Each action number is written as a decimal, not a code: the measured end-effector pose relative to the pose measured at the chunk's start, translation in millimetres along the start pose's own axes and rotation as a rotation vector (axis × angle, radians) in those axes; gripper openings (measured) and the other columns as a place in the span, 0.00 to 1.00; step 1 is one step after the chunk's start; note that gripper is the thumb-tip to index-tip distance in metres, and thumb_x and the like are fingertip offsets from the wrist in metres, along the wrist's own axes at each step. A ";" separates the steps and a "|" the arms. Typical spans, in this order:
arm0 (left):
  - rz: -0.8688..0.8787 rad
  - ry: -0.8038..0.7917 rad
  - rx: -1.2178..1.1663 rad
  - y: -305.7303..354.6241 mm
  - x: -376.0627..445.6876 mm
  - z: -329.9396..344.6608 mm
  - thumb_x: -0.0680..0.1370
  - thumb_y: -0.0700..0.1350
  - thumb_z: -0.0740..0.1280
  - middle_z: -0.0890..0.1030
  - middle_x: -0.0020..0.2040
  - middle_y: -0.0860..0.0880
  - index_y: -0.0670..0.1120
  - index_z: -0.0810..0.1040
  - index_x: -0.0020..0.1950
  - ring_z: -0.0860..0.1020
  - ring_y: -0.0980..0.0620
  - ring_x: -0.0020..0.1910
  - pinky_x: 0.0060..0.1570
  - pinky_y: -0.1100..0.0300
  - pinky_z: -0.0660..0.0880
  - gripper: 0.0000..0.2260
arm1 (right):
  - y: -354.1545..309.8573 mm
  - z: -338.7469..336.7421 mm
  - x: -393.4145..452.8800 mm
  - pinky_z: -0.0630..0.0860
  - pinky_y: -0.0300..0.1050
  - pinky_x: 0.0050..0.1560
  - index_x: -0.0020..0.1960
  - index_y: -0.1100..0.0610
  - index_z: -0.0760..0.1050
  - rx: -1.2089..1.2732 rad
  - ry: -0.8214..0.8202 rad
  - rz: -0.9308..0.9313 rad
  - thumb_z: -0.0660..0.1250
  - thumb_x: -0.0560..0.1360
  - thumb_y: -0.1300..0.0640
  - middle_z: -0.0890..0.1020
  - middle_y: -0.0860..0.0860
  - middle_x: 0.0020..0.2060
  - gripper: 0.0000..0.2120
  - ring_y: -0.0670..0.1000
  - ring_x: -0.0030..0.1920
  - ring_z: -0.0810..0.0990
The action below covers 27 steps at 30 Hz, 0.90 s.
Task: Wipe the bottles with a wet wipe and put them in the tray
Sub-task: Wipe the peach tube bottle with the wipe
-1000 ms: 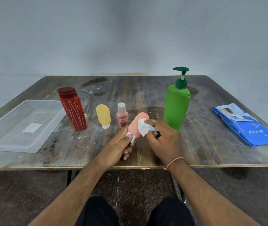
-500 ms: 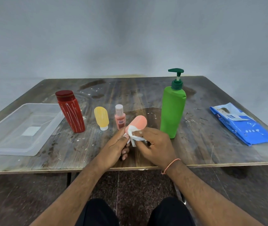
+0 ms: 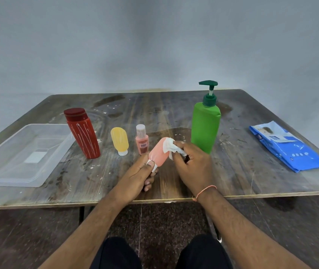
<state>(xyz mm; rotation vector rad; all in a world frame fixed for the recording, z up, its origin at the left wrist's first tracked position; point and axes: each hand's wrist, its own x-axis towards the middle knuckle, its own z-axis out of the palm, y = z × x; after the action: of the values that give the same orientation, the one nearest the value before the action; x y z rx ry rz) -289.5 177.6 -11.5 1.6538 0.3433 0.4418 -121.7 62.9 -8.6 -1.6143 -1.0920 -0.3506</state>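
My left hand (image 3: 138,176) pinches the white cap end of a small pink squeeze bottle (image 3: 157,155), which tilts up and to the right above the table. My right hand (image 3: 192,165) holds a crumpled white wet wipe (image 3: 171,147) against the bottle's upper end. Behind them stand a red bottle (image 3: 83,133), a yellow squeeze bottle (image 3: 119,140) on its cap, a small peach bottle with a clear cap (image 3: 141,141) and a tall green pump bottle (image 3: 205,125). The clear plastic tray (image 3: 9,178) lies at the left with no bottle in it.
A blue pack of wet wipes (image 3: 284,146) lies at the right of the worn wooden table (image 3: 242,179). A grey wall stands behind the table. My knees show below the table's near edge.
My right hand slid the wipe down toward the cap end half a second ago and has now moved it back up to the pink bottle's top. The left hand keeps its hold.
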 end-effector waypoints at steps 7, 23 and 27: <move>0.016 0.047 0.029 -1.0 2.6 0.9 0.89 0.49 0.55 0.71 0.45 0.49 0.59 0.75 0.71 0.68 0.54 0.35 0.33 0.59 0.71 0.14 | -3.2 5.2 -9.7 0.81 0.43 0.53 0.57 0.57 0.87 0.088 -0.187 -0.265 0.73 0.76 0.65 0.88 0.49 0.51 0.11 0.48 0.51 0.86; 0.038 -0.019 0.066 -4.8 0.8 -0.3 0.84 0.57 0.59 0.72 0.43 0.51 0.60 0.75 0.71 0.67 0.54 0.35 0.35 0.58 0.69 0.16 | -2.6 -1.0 2.5 0.81 0.47 0.52 0.59 0.50 0.86 -0.031 0.052 0.107 0.71 0.76 0.56 0.88 0.45 0.53 0.13 0.45 0.52 0.84; 0.029 -0.001 0.138 -5.9 -0.1 -0.5 0.82 0.62 0.60 0.72 0.43 0.52 0.60 0.71 0.75 0.69 0.55 0.37 0.37 0.57 0.71 0.22 | -3.7 -3.8 2.0 0.79 0.43 0.51 0.59 0.51 0.86 -0.006 -0.005 0.109 0.73 0.77 0.59 0.88 0.45 0.52 0.12 0.44 0.50 0.83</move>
<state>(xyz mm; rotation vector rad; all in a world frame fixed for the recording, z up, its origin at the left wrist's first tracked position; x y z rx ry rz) -289.6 178.7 -17.4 1.7945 0.3564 0.4470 -122.5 60.4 -3.5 -1.6735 -1.0026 -0.2785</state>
